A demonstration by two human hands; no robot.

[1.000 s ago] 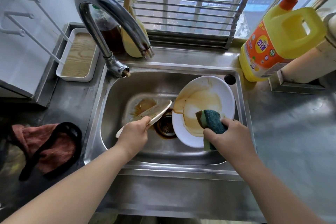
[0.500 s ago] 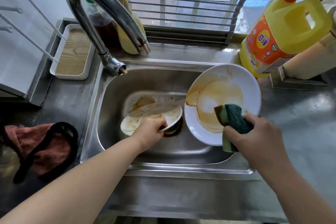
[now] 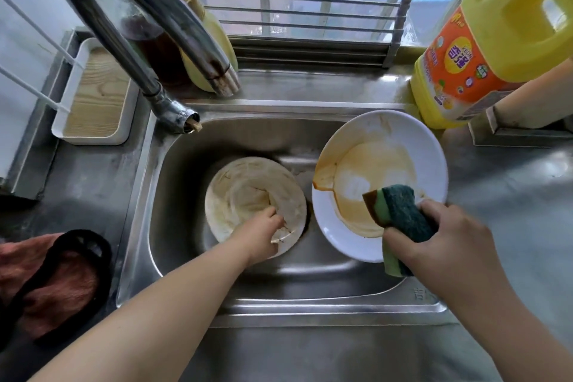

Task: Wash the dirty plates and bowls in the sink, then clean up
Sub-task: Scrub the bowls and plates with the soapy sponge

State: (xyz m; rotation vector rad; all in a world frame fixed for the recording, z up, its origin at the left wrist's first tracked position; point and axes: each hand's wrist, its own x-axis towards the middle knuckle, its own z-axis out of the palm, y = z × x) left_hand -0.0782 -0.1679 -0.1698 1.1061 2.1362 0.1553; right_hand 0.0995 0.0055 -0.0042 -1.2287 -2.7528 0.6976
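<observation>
Plates: the cream plate (image 3: 248, 192) lies flat at nine o'clock of the tilted white plate (image 3: 393, 146); left hand (image 3: 263, 232) pinches its rim, right hand (image 3: 449, 242) grips the sponge (image 3: 400, 214).

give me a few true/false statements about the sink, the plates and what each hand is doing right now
1. The right hand holds a green scouring sponge. True.
2. Water runs from the curved steel tap. False: no water shows at its spout.
3. The left hand grips the cream stained plate low in the steel sink. True.
4. The white round plate with brown sauce is clean. False: sauce stains cover its middle.
5. The yellow detergent jug lies inside the sink. False: it stands on the counter behind the sink's right corner.
</observation>
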